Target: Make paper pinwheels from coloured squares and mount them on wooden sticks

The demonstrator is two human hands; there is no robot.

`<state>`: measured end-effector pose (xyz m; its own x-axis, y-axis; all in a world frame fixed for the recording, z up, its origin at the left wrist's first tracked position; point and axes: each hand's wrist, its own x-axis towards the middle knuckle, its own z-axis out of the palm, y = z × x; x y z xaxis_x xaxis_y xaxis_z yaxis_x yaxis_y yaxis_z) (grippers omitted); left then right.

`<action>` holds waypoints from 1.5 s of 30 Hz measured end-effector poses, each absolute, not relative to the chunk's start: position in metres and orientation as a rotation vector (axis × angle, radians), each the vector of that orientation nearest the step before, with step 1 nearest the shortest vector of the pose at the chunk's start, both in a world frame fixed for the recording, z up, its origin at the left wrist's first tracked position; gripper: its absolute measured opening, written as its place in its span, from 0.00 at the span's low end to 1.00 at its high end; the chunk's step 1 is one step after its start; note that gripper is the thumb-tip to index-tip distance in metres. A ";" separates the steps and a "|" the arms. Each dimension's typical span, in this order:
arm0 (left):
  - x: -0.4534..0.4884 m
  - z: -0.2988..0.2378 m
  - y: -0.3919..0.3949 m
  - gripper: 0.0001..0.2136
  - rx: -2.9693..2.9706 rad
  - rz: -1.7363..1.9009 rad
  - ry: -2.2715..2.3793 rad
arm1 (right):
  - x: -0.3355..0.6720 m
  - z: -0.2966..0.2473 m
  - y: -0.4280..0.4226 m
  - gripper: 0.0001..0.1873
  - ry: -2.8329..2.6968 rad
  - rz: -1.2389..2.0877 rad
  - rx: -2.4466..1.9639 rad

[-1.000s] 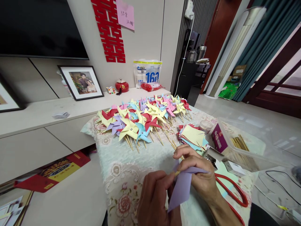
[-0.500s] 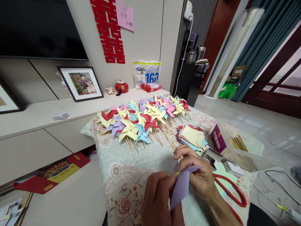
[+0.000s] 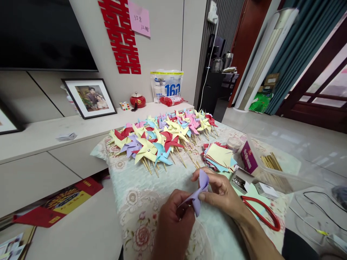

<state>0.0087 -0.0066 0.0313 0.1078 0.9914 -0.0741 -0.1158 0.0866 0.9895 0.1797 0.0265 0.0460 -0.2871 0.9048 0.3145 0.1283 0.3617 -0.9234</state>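
Both hands work a piece of purple paper [image 3: 199, 191] low in the middle of the view, over a floral tablecloth [image 3: 141, 191]. My left hand [image 3: 172, 224] is closed, pinching the paper's lower left part. My right hand [image 3: 221, 193] pinches its folded upper corner between thumb and fingers. Just beyond my right hand lies a stack of cut coloured paper squares [image 3: 219, 157]. Farther back, a big pile of finished paper pinwheels [image 3: 159, 135] on wooden sticks covers the table.
A clear plastic box with wooden sticks [image 3: 271, 162] sits to the right, a small round jar [image 3: 233, 143] behind the stack, red-handled scissors [image 3: 261, 213] by my right wrist. A low cabinet [image 3: 40, 133] with a framed photo [image 3: 89, 97] runs along the left.
The purple sheet, hanging flat before, is now folded up into a smaller shape. Both hands have drawn a little nearer and leftward, and the view shifted slightly.
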 end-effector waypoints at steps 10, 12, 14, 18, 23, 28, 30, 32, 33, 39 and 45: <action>0.021 0.035 0.017 0.02 0.691 1.049 0.864 | 0.180 0.035 0.033 0.19 -1.527 0.921 -1.132; 0.025 0.035 0.023 0.04 0.636 1.056 0.823 | 0.183 0.030 0.035 0.25 -1.421 0.864 -1.215; 0.029 0.031 0.027 0.07 0.575 1.067 0.810 | 0.185 0.027 0.035 0.25 -1.371 0.787 -1.284; 0.032 0.019 0.026 0.10 0.523 1.092 0.793 | 0.184 0.025 0.036 0.18 -1.459 0.631 -1.296; 0.031 0.014 0.023 0.07 0.533 1.109 0.842 | 0.179 0.024 0.037 0.14 -1.591 0.587 -1.265; 0.032 0.015 0.025 0.06 0.535 1.105 0.853 | 0.177 0.024 0.036 0.13 -1.639 0.598 -1.257; 0.033 0.015 0.026 0.07 0.517 1.103 0.856 | 0.177 0.024 0.036 0.14 -1.593 0.593 -1.279; 0.033 0.015 0.026 0.08 0.507 1.109 0.859 | 0.176 0.024 0.036 0.15 -1.560 0.586 -1.294; 0.033 0.015 0.026 0.08 0.506 1.111 0.858 | 0.176 0.024 0.036 0.14 -1.564 0.588 -1.293; 0.032 0.017 0.024 0.07 0.519 1.114 0.843 | 0.177 0.023 0.037 0.10 -1.580 0.583 -1.275; 0.035 0.018 0.024 0.09 0.508 1.121 0.860 | 0.179 0.023 0.038 0.10 -1.597 0.533 -1.303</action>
